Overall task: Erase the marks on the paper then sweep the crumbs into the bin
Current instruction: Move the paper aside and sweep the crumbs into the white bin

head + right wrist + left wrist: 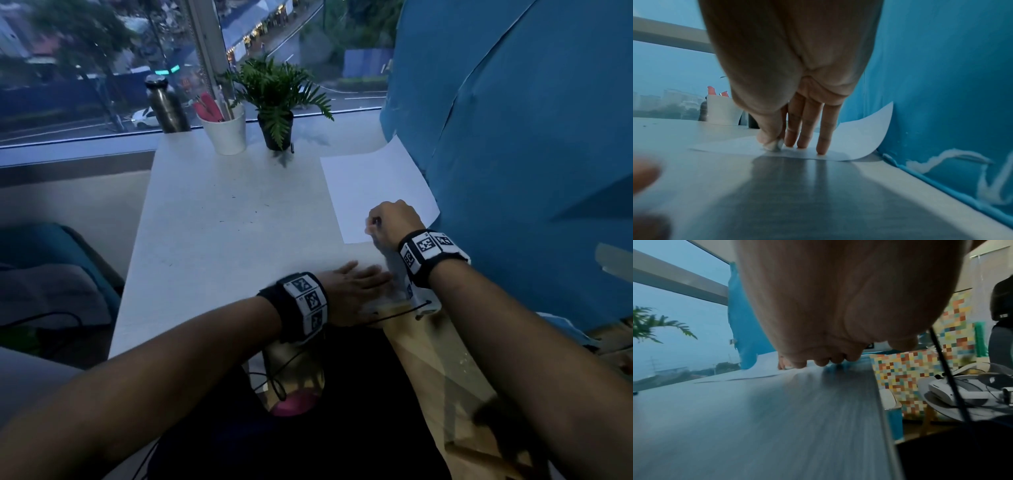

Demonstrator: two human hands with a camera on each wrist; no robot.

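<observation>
A white sheet of paper [376,185] lies at the table's right side, its far edge curling up against the blue wall. My right hand [390,219] is on the sheet's near left corner. In the right wrist view its thumb and forefinger pinch a small pale eraser [775,146] down on the paper [859,138], while the other fingertips rest on the sheet. My left hand [352,284] lies flat on the table [212,240] near the front edge, fingers straight and pointing right. Several dark crumbs [255,212] dot the middle of the table. Something clear [421,342] sits below the front edge; I cannot tell what.
At the back by the window stand a metal bottle [166,106], a white cup of pens [226,132] and a potted fern [275,102]. A blue wall [513,137] closes the right side. A black cable [394,317] runs off the front edge.
</observation>
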